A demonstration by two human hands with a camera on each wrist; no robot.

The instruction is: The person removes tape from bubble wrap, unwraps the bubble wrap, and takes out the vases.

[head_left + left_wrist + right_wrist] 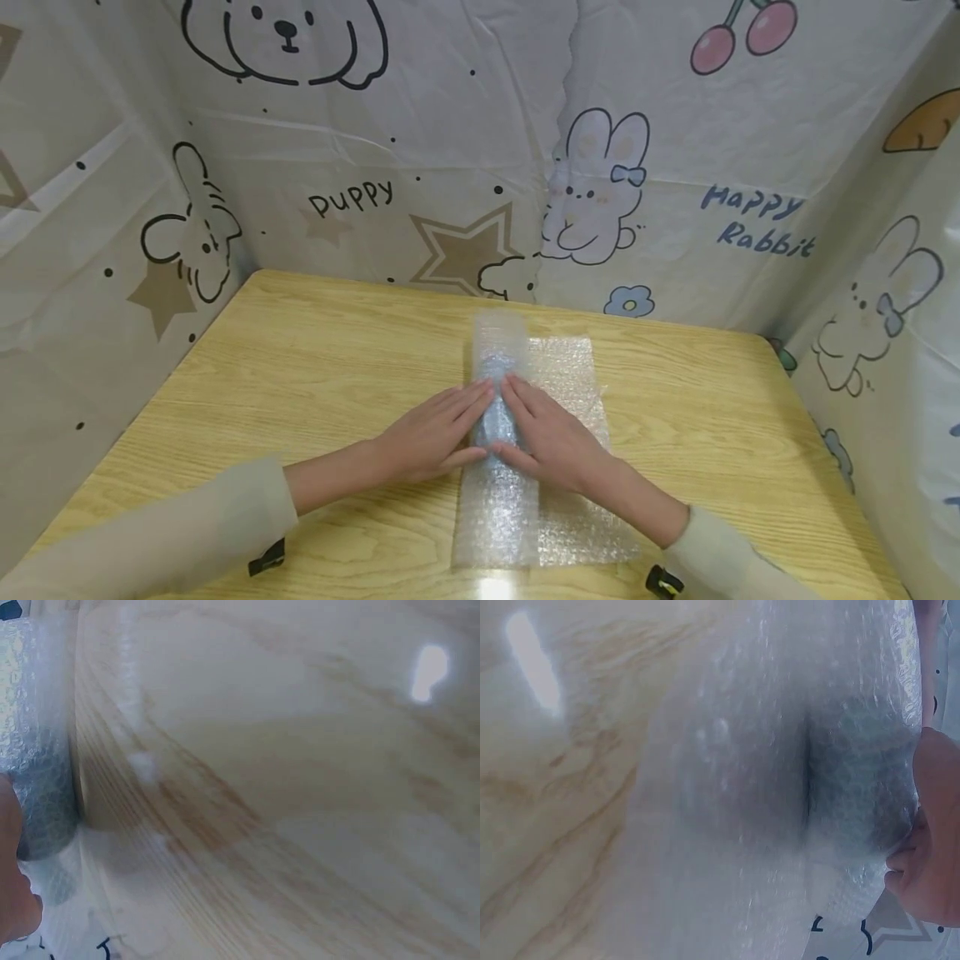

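a yellow wood-grain table (337,358) with rounded far corners; pale printed cloth (457,125) rises behind it and at both sides; on the back cloth, a puppy face (288,42), a brown star (467,248), a bow-wearing rabbit (594,204), pink cherries (712,50) and a blue flower (629,302).

Left hand (431,433) and right hand (561,435) on bubble wrap (497,517) atop table (330,358).
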